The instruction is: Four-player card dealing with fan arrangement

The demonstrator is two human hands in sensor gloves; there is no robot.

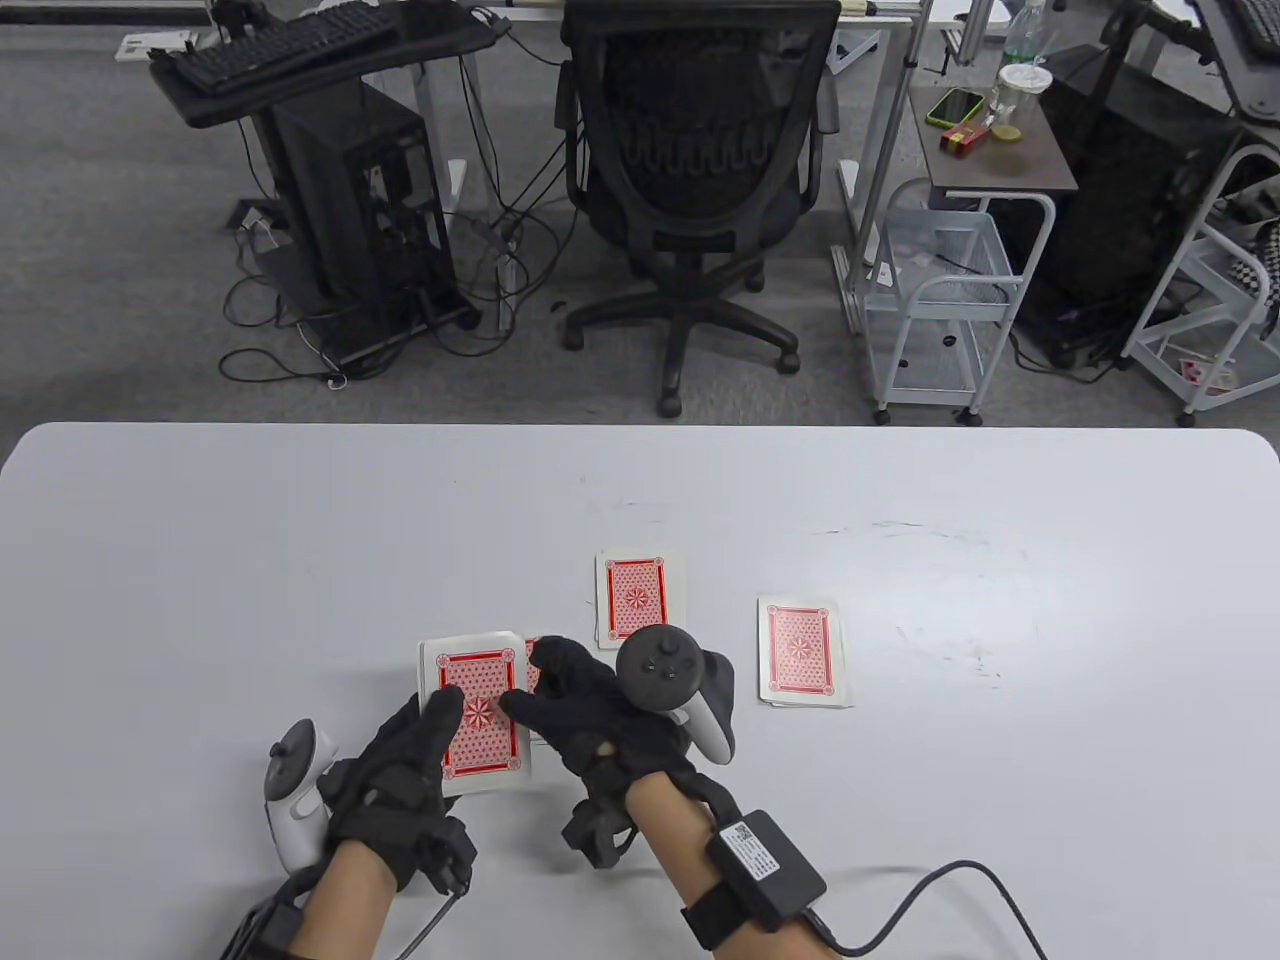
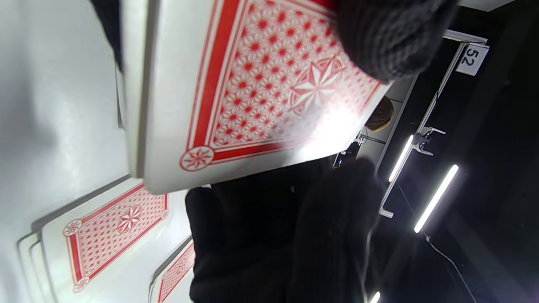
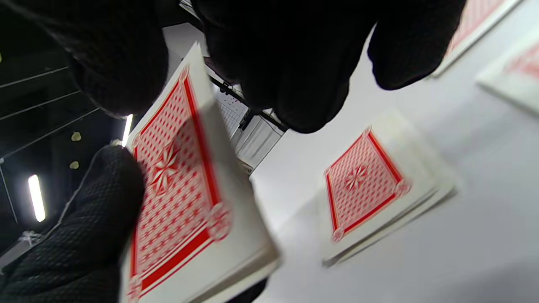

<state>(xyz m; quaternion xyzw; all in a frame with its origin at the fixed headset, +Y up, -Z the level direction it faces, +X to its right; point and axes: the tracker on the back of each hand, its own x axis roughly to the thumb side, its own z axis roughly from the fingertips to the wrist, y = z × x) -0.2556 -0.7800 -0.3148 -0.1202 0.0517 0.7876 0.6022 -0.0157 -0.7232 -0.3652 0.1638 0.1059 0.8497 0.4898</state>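
Left hand (image 1: 400, 775) grips the red-backed deck (image 1: 475, 712), face down, near the desk's (image 1: 200, 560) front edge, left of centre; thumb lies on the top card, other fingers curl under the deck per left wrist view; deck sits in the hand, lifted off the desk surface. Right hand (image 1: 590, 710) is just beside the deck's right edge, fingertips (image 1: 512, 703) touching the top card; fingers bent, thumb extended toward the desk's far edge; cannot tell whether a card is actually pinched. Dealt piles, all face down: one pile (image 1: 640, 597) just beyond the right hand, around desk centre; second pile (image 1: 803, 652) to its right, well apart from the hands; a third pile (image 1: 531, 668) mostly hidden under the right hand, touching or just beside the deck, only its corner shows. Right wrist view is blurred; shows the deck edge-on with several cards stacked.
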